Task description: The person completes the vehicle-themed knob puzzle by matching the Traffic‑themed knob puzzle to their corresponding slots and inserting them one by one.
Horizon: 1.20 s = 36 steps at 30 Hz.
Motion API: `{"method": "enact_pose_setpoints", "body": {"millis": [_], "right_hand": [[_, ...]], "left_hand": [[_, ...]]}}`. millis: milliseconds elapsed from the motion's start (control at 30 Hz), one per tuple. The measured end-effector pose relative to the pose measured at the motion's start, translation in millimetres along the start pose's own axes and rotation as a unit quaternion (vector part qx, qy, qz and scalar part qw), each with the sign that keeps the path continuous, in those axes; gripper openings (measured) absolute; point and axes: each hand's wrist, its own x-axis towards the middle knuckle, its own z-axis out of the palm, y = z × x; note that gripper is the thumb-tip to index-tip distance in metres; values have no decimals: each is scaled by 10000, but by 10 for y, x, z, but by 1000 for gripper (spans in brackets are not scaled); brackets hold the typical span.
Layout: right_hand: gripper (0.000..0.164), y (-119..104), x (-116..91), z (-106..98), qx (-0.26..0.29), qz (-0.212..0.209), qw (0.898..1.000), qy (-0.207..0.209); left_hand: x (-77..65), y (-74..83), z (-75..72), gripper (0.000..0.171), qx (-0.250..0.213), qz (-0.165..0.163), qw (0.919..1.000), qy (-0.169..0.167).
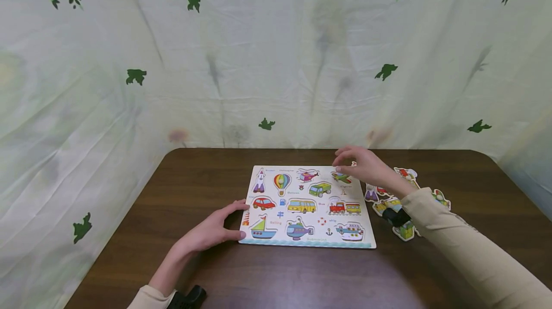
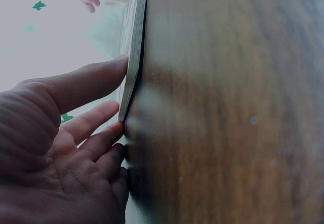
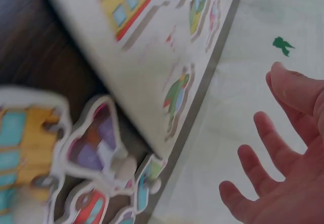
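A white puzzle board (image 1: pixel 276 160) printed with vehicles lies flat on the table. My left hand (image 1: pixel 212 226) touches its left edge near the front corner, the thumb lower and the fingers farther up. The left wrist view shows that thumb and the fingertips against the board's edge (image 2: pixel 133 57). Over the far right corner is my right hand (image 1: pixel 358 161), close to the green airplane picture (image 1: pixel 340 177). In the right wrist view its fingers are spread and bent, with nothing seen between them.
Several loose puzzle pieces with white rims lie heaped right of the board, partly under the right forearm; a yellow bus piece (image 3: pixel 25 143) and a purple one (image 3: pixel 98 138) show. The brown table (image 1: pixel 207 175) meets a leaf-print curtain (image 1: pixel 284 60) behind.
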Motion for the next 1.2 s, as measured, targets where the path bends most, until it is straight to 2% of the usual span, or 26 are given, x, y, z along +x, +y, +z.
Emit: {"method": "enact_pose_setpoints", "body": {"millis": [233, 433, 800, 1200], "right_hand": [[13, 109, -156, -85, -132, 44, 9999, 9], [9, 209, -289, -141, -255, -136, 9996, 25], [10, 415, -487, -195, -258, -120, 9995, -165], [14, 579, -626, -206, -336, 112, 9992, -201]], "left_hand": [[2, -10, 1, 60, 13, 10, 10000, 3], [8, -17, 1, 59, 27, 34, 10000, 18], [-11, -10, -6, 59, 46, -6, 10000, 4], [-2, -2, -10, 61, 34, -32, 10000, -36]]}}
